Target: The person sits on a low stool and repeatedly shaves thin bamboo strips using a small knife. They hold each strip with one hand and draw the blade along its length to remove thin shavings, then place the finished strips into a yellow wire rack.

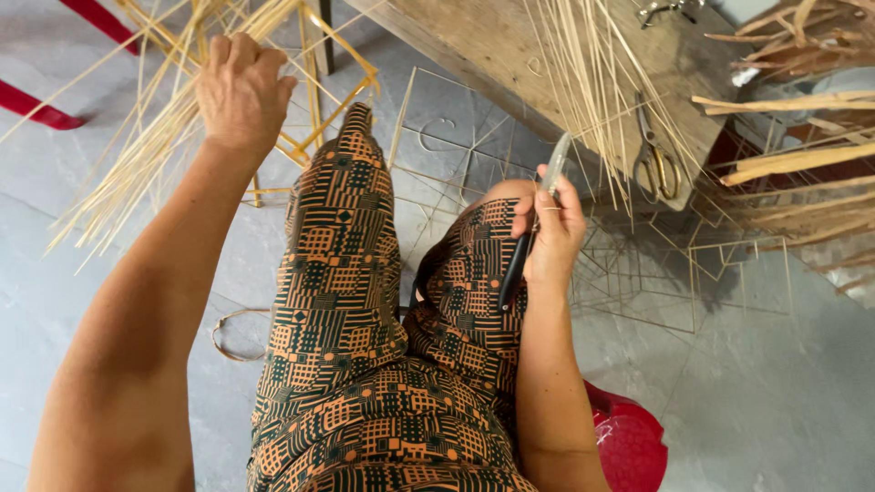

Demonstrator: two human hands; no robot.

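Patterned orange-and-green fabric (365, 364) covers my lap and knees, closest to the lens, as I sit on a red plastic stool (629, 442) over a grey tiled floor (775, 383). Reaching forward, my left hand (239, 87) is closed into a loose bundle of thin bamboo strips (137, 173) that fan out towards the floor; its fingers are curled out of sight, so I cannot tell how many strips it grips. Resting on my right knee, my right hand (551, 228) is wrapped round a knife (529, 237) with a dark handle and a pale blade pointing up and away. Ahead stands a wooden workbench (510, 46) with more strips draped over it and a pair of scissors (658, 159) lying near its edge. Several finished wire-thin frames (638, 273) lie flat on the floor below the bench, with another (319, 118) by my left knee. Much raw bamboo is uncut, so I judge the work partway through.
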